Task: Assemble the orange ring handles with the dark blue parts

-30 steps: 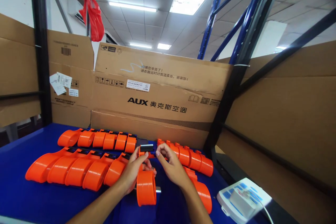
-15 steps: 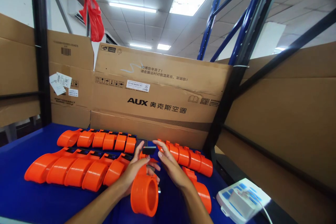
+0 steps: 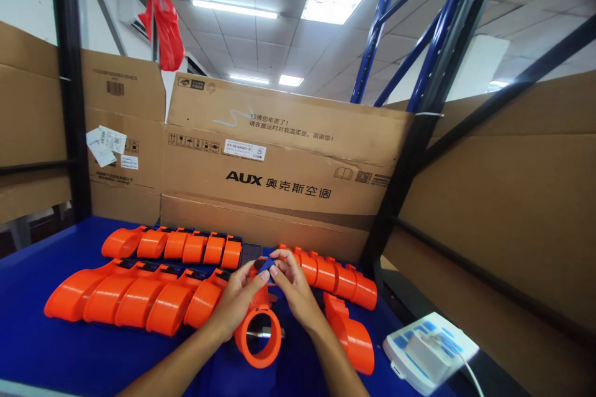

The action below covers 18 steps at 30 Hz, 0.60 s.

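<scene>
My left hand (image 3: pixel 237 301) and my right hand (image 3: pixel 291 288) meet over an orange tape dispenser (image 3: pixel 259 335) standing on the blue table (image 3: pixel 56 353). Its round ring faces me. Both hands pinch a small dark blue piece (image 3: pixel 265 265) at the dispenser's top end, fingertips closed on it from either side. My left palm also rests against the dispenser's body. Rows of the same orange dispensers (image 3: pixel 135 301) lie to the left, and more of them (image 3: pixel 335 279) lie to the right.
Cardboard boxes (image 3: pixel 279 167) wall the back and right side. A white power strip with a cable (image 3: pixel 431 350) lies at the right. A black post (image 3: pixel 69 87) stands at the left, blue racking beams (image 3: pixel 437 25) rise at the right, and a red bag (image 3: pixel 165 25) hangs above.
The dispenser has turned so that its ring opening now faces me. The hands opened around the small dark piece half a second ago and have closed on it again.
</scene>
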Each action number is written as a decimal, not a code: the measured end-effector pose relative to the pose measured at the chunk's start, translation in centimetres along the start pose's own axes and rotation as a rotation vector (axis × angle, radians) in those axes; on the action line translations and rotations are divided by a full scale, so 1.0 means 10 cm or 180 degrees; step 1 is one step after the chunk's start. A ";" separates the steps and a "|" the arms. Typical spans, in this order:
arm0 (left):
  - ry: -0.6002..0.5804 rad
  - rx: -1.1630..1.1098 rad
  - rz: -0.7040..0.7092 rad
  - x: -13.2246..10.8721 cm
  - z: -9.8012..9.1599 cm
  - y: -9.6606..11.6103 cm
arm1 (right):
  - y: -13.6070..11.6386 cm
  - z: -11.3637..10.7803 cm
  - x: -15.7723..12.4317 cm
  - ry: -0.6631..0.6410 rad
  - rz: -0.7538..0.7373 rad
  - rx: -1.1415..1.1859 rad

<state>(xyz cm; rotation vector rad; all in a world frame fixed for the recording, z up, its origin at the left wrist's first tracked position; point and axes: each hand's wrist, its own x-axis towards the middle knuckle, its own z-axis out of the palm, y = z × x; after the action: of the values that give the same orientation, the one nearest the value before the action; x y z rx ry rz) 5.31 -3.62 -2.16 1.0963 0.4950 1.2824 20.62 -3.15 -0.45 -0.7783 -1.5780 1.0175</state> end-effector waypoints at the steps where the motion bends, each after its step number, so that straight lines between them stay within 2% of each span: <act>1: 0.0062 0.0060 0.0054 0.01 0.00 0.01 | 0.01 0.01 0.00 0.0003 0.0003 0.0005; 4: 0.0151 0.0196 0.0124 0.03 0.00 0.04 | 0.01 0.00 0.00 -0.0053 0.0008 -0.0050; 9: 0.0063 0.0216 0.0021 0.01 0.00 0.05 | -0.05 -0.05 0.00 -0.0236 0.0026 -0.0329; 12: 0.0132 0.0031 -0.0187 0.01 -0.03 0.01 | -0.10 -0.10 0.00 -0.0078 0.0018 -0.0656; 15: 0.0229 -0.0256 -0.0266 0.01 -0.08 -0.03 | -0.13 -0.18 -0.03 -0.0092 -0.0059 -0.1504; 18: 0.0166 -0.0544 -0.0219 0.00 -0.11 -0.05 | -0.20 -0.22 -0.10 -0.0648 -0.0162 -0.2558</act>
<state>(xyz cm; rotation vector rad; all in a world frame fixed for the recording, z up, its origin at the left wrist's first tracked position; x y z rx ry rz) 4.63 -3.18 -3.07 0.8980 0.4496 1.2712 23.05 -4.42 1.10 -1.1812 -2.2037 0.4007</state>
